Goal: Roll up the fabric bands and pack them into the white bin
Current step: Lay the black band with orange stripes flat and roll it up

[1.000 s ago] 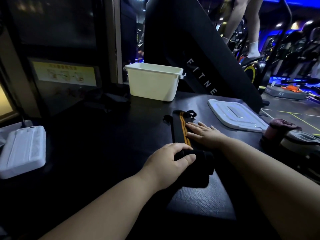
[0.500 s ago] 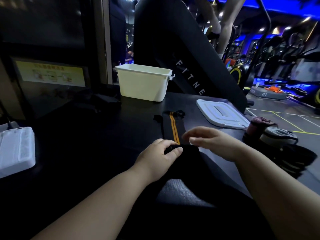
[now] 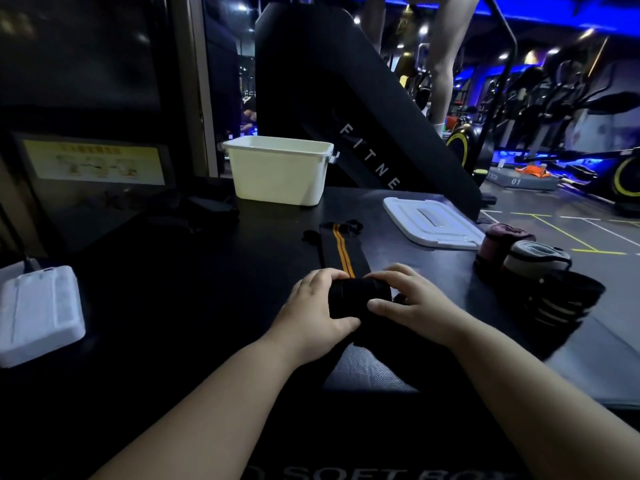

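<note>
A black fabric band with two orange stripes lies on the dark table, its near end wound into a thick roll. My left hand grips the roll's left end, thumb underneath and fingers over the top. On the other end, my right hand holds the roll with its fingers curled round it. The unrolled part stretches away toward the white bin, which stands open at the back of the table. Nothing can be seen inside the bin from here.
The bin's white lid lies flat to the right. Several rolled bands sit at the table's right edge. A white box rests at the left edge, dark fabric left of the bin. A black fitness machine rises behind.
My right hand left the flat part of the band and came back onto the roll's right end. The roll has moved forward along the band, leaving less band unrolled.
</note>
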Demonstrator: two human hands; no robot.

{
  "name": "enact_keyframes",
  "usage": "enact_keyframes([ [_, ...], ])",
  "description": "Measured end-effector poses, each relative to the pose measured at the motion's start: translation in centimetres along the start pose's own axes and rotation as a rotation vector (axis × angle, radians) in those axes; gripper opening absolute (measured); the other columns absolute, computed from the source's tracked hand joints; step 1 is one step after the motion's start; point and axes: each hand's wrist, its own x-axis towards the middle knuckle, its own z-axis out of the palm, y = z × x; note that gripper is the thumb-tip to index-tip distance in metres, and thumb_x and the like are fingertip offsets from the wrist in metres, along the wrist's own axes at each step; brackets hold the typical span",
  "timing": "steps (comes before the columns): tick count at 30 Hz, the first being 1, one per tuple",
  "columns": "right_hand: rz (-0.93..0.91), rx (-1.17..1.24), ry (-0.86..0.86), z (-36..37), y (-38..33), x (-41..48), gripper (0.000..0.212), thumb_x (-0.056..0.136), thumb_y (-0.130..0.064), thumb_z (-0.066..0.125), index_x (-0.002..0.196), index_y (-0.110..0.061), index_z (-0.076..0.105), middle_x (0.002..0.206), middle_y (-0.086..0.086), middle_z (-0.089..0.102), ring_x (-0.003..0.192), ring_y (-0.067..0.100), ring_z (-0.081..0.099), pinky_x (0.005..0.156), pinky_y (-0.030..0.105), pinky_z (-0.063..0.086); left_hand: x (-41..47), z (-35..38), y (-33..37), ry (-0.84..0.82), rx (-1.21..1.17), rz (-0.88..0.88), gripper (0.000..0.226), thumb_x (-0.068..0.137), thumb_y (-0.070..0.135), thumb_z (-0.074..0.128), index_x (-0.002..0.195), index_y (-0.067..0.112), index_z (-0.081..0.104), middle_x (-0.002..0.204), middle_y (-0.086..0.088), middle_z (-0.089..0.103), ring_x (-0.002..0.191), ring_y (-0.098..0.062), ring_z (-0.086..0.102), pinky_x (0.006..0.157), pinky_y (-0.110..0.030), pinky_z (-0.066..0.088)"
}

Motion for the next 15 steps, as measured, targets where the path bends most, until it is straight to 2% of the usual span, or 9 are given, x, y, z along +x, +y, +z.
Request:
enact_keyframes([
  [3,-0.032,0.037,0.066,0.19,-0.32,-0.14,0.037,0.076,-0.054,0.062,0.112,-0.058,0.052,0.105,-0.030,0.054,0.104,-0.006,0.051,0.087,0.017,0.042,0.23,0.19,-0.02,0.006,0.060,0.000,0.066,0.080,0.030,0.072,0.138,0.032,0.039,0.141,0.011,0.038,0.132,-0.013,0.030,0.110,-0.030,0.029],
  [8,-0.031,0.006,0.093,0.22,-0.29,-0.18,0.033,0.077,-0.058,0.056,0.109,-0.051,0.053,0.102,-0.027,0.060,0.098,-0.001,0.056,0.084,0.026,0.048,0.54,0.48,-0.13,0.031,0.105,0.012,0.065,0.083,0.028,0.070,0.141,0.031,0.039,0.144,0.007,0.034,0.133,-0.016,0.033,0.110,-0.030,0.030],
  [12,-0.028,0.043,0.063,0.05,0.02,-0.42,0.047,0.068,-0.046,0.077,0.110,-0.051,0.057,0.101,-0.037,0.058,0.088,-0.008,0.057,0.077,0.020,0.047,0.57,0.49,-0.20,0.035,0.081,-0.006,0.062,0.086,0.034,0.068,0.141,0.032,0.040,0.138,0.005,0.040,0.130,-0.018,0.037,0.109,-0.032,0.032],
  [15,-0.004,0.097,0.058,0.03,0.46,-0.43,0.052,0.068,-0.035,0.085,0.110,-0.050,0.059,0.096,-0.024,0.064,0.074,-0.004,0.060,0.073,0.021,0.048,0.42,0.46,-0.24,0.032,0.061,-0.014,0.061,0.087,0.040,0.065,0.141,0.035,0.038,0.138,0.006,0.043,0.131,-0.017,0.036,0.109,-0.032,0.030],
])
